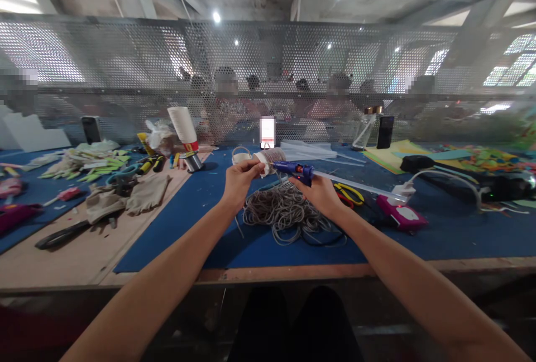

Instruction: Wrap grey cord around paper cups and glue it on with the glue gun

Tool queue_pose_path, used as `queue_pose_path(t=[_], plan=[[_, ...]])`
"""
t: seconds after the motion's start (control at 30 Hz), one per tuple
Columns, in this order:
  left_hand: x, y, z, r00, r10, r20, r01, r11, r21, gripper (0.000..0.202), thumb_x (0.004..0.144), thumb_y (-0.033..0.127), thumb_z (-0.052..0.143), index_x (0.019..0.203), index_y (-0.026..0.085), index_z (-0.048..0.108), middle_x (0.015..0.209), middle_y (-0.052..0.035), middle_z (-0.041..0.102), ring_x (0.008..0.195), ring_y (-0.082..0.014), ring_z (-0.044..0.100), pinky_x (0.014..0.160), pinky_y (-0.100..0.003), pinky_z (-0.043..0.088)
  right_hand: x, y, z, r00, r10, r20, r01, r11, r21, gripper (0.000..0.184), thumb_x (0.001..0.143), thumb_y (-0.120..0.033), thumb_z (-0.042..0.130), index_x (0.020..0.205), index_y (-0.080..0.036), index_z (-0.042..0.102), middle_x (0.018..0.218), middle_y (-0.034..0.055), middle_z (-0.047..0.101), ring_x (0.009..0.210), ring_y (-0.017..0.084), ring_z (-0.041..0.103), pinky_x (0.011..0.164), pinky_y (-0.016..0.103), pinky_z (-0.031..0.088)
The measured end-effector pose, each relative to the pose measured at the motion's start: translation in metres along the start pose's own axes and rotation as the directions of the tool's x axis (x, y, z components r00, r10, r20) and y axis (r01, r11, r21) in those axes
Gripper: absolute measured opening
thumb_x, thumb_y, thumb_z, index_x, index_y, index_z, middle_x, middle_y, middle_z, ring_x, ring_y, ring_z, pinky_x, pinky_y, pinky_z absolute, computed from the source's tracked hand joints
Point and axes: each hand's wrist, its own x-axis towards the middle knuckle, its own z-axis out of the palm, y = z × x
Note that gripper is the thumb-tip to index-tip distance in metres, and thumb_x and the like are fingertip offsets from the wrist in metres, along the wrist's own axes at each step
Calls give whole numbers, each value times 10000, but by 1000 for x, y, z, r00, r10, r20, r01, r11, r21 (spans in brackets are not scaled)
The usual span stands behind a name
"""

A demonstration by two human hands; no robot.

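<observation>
My left hand point(239, 179) is closed around a small white cup wrapped with grey cord point(270, 159), held above the blue mat. My right hand point(320, 191) grips a blue glue gun point(294, 170) with a clear glue stick jutting out to the right; its nozzle points left and touches the wrapped cup. Below both hands a loose heap of grey cord point(285, 211) lies on the blue mat point(188, 222).
Yellow-handled scissors point(349, 193) and a pink device point(401, 215) lie right of the cord. A stack of paper cups point(183, 124), green scraps point(90, 163), beige gloves point(125, 197) and tools sit at left. A perforated metal screen point(268, 71) backs the bench; people sit behind it.
</observation>
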Motion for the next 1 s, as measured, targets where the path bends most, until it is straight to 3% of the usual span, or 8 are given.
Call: queue_pose_path(t=[1.0], plan=[[3,4,-3,999,-51,-7,51,998,-48,341,602,395,925,806,153,798,726,-32,700,692,-137,611,703,-278,476,-1,4,0,998,-51,36,53,996,-78,381,982,-540,600,1094,-200,731,676,29,708,696,254,709,688,314,487]])
